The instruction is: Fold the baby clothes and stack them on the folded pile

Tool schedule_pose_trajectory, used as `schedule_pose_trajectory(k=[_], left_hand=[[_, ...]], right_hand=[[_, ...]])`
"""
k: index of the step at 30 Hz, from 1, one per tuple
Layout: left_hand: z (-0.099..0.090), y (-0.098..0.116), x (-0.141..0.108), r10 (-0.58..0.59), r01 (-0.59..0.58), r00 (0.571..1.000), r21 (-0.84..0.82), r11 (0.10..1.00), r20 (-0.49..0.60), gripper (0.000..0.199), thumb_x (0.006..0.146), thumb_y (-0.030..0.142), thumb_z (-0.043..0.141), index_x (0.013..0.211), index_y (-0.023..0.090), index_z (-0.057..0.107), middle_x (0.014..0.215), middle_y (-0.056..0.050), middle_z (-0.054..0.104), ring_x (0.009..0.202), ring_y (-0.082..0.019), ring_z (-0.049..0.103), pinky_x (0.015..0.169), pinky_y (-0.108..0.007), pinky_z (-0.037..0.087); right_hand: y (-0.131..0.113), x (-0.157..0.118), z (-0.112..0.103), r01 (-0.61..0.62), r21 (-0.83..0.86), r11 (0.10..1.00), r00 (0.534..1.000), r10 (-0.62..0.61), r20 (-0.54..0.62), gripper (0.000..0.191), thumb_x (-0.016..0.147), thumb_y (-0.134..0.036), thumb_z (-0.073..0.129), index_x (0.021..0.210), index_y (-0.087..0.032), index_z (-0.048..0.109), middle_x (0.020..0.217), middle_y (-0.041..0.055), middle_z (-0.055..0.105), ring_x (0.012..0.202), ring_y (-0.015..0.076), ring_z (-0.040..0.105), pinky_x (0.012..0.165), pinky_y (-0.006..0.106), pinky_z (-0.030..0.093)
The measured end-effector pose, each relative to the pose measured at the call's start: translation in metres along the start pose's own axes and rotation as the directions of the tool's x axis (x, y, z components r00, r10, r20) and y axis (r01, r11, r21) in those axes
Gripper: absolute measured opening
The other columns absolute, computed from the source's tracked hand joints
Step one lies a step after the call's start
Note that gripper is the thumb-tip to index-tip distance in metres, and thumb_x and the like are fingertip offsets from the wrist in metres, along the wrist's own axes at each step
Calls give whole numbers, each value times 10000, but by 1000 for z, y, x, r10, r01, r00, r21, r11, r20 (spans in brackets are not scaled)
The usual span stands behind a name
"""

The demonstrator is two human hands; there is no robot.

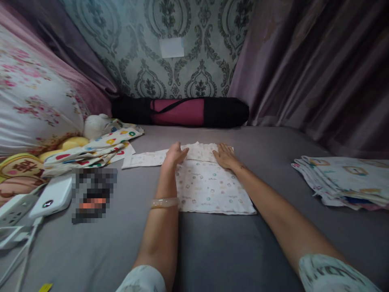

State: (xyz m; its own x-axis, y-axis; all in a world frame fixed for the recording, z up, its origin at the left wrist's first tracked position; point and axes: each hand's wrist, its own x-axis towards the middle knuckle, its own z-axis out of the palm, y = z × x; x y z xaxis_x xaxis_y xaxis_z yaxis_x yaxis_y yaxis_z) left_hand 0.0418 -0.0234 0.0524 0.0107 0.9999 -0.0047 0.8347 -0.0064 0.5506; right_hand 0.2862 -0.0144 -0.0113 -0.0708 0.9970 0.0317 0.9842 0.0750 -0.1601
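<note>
A small white long-sleeved top (209, 188) with a pale pastel print lies spread on the grey bed sheet. One sleeve (142, 159) stretches out to the left, while a band of cloth lies folded across the upper part. My left hand (175, 155) rests at the left shoulder of the top, thumb held apart from the fingers; the fingers are partly hidden by the hand itself. At the upper right corner, my right hand (225, 155) presses flat on the fabric with its fingers stretched out.
Folded printed clothes (346, 178) are stacked on the right. A colourful printed garment (100, 146) lies at left near plush toys, a white power bank (53, 196) and a power strip (18, 209) with cables. A black and pink long bag (179, 111) lies along the wall.
</note>
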Motion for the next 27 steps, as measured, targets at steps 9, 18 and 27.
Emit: schedule_pose_trajectory(k=[9,18,27], left_hand=[[-8,-14,-2,-120,117,992,-110,987,-24,453,892,330,524,1266,75,543,1181,-183,656,1112,-241,618,895,-266,442],[1,-27,6,-161,153,986,-180,972,-31,428,890,323,523,1245,87,563,1162,-175,662,1008,-229,660,818,-279,481],[1,-36,8,-224,197,969,-219,956,-103,340,884,292,507,1156,114,609,1161,-169,658,1047,-237,631,866,-309,466]], right_hand=[[-37,-9,-6,95,26,995,994,-96,48,658,969,-481,153,1524,-134,221,1592,134,147,1467,250,67,1175,448,60],[-61,-2,-8,68,-16,998,986,-65,151,622,971,-430,186,1519,-141,247,1596,127,127,1467,264,57,1165,503,41],[-110,-8,6,223,58,973,966,-228,118,609,981,-460,151,1531,-208,216,1597,92,150,1465,259,86,1164,498,41]])
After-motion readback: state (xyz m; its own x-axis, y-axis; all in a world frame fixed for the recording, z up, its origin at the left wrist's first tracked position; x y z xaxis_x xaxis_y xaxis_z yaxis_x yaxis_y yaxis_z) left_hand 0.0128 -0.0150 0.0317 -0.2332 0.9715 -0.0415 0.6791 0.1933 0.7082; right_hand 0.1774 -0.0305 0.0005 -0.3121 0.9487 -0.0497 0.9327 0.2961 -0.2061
